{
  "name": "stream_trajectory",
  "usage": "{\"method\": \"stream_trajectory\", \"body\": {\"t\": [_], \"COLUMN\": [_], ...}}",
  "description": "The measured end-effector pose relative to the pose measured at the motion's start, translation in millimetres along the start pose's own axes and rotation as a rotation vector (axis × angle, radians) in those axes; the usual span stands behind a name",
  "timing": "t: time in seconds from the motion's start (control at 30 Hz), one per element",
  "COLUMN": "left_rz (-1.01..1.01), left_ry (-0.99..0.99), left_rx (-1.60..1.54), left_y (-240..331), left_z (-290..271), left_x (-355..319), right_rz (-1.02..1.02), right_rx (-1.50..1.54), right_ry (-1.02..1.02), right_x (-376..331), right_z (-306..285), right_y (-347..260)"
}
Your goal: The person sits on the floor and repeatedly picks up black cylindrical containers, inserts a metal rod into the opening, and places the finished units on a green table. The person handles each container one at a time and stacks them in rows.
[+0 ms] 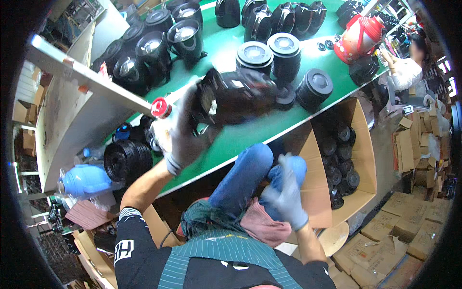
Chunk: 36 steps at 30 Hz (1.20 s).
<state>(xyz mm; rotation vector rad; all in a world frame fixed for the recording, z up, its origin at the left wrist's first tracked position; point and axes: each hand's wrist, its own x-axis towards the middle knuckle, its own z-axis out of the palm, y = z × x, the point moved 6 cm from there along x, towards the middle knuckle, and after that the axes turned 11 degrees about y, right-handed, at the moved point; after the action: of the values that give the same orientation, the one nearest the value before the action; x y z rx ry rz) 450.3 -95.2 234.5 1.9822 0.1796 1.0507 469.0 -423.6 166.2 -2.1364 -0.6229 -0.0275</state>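
Note:
A glossy black jug (pixel 243 98) lies tilted on its side above the green table (pixel 221 151), smeared by motion. My left hand (pixel 185 142), in a grey glove, grips its left end; the fingertips are partly hidden and blurred. Beside that hand is a small red round cap (pixel 161 108). Over my lap, my right hand (pixel 287 195), also gloved in grey, is apart from the jug, its fingers stretched out and holding nothing. Stacks of round dark lids (pixel 315 89) stand just beyond the jug's right end.
Black open-topped jugs (pixel 185 38) crowd the table's far left, with more black jugs (pixel 283 19) along the back. A red jug (pixel 361 38) stands far right. An open carton (pixel 363 159) of black round parts sits right of my knees. A person (pixel 406 72) sits beyond.

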Motion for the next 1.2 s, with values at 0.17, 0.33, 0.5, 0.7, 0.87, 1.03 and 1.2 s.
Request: {"method": "stream_trajectory", "body": {"t": [0.17,0.33,0.5,0.7,0.87,1.03,1.2], "left_rz": [0.039,0.054,0.104,-0.02,0.112,0.221,0.189], "left_ry": [0.123,0.153,0.035,-0.24,-0.324,-0.228,-0.258], "left_rx": [0.181,0.557,0.727,0.762,0.684,1.039,1.226], "left_y": [-91.5,-167.0,-208.4,-269.1,-236.4,-209.8,-231.0], "left_z": [31.3,86.4,139.4,205.3,167.8,72.4,53.2], "left_x": [177.9,270.1,304.0,301.8,302.2,249.4,223.9], "right_rz": [-0.409,-0.437,-0.509,-0.551,-0.395,-0.316,-0.649], "right_rx": [-0.386,-0.384,-0.489,-0.415,-0.458,-0.439,-0.498], "right_ry": [-0.704,-0.5,-0.316,-0.768,-0.746,-0.742,-0.892], "right_x": [-128.8,-118.1,-44.5,-9.3,-0.7,-40.5,-120.8], "right_z": [47.0,44.2,11.8,35.2,41.4,34.8,34.2], "right_y": [27.4,53.6,49.1,54.6,40.5,25.7,24.8]}}
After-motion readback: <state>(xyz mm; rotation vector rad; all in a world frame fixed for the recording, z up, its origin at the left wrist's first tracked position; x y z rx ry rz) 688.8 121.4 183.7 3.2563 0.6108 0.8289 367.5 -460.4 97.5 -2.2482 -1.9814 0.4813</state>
